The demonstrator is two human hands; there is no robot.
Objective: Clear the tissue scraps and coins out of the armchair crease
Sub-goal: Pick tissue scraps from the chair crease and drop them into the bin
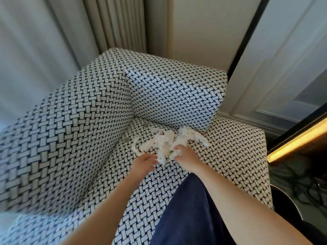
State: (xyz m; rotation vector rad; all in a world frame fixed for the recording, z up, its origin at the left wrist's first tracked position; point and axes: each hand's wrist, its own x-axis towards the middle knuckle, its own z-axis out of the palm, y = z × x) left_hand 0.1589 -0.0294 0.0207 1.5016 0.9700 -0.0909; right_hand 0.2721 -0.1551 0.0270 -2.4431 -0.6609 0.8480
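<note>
Head view: armchair [70, 121] fills most of the frame. Tissue scraps [164, 142] lie mid-frame on the seat in a strung-out heap, long axis left-right, just below the back cushion [177, 96]. Right hand [187, 156] is at the heap's lower-right edge, fingers curled into it, gripping a wad. Left hand [144, 162] is just lower-left of the heap, fingers straight & close together; can't tell if the tips touch the scraps. Two coins sit up-left of the heap by the crease [131, 123]: near coin [126, 140] and far coin [145, 124]. Left hand is nearer both, so prob. its pick.
</note>
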